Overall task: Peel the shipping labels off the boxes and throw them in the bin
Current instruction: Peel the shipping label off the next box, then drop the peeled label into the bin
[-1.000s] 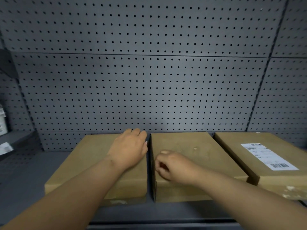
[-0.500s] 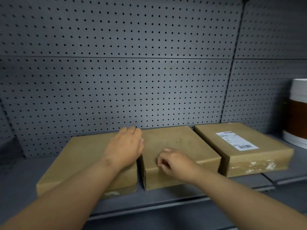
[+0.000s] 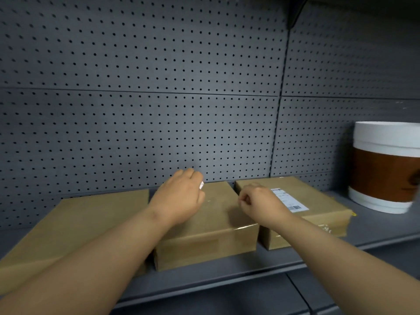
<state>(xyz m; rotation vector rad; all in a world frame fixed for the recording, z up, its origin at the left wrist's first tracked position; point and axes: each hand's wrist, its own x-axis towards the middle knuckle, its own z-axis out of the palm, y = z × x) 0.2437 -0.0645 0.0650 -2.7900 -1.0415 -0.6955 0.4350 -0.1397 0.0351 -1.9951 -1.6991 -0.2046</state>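
Three brown cardboard boxes lie side by side on a grey shelf. The left box [image 3: 75, 226] and the middle box [image 3: 216, 226] show bare tops. The right box [image 3: 322, 212] carries a white shipping label [image 3: 289, 200] with a barcode. My left hand [image 3: 181, 196] hovers over the far left part of the middle box, fingers curled, and a small white scrap [image 3: 201, 185] peeks out at its thumb side. My right hand [image 3: 259, 203] is over the right box's left end, touching the label's left edge, with fingers curled and thumb against forefinger; nothing shows between them.
A grey pegboard wall [image 3: 159, 121] backs the shelf [image 3: 227, 276]. A large white tub with a brown band [image 3: 384, 171] stands on the shelf to the right of the boxes. No bin is in view.
The view has swung right. My left hand left the left box for the middle one and curled. My right hand went from the middle box to the labelled right box.
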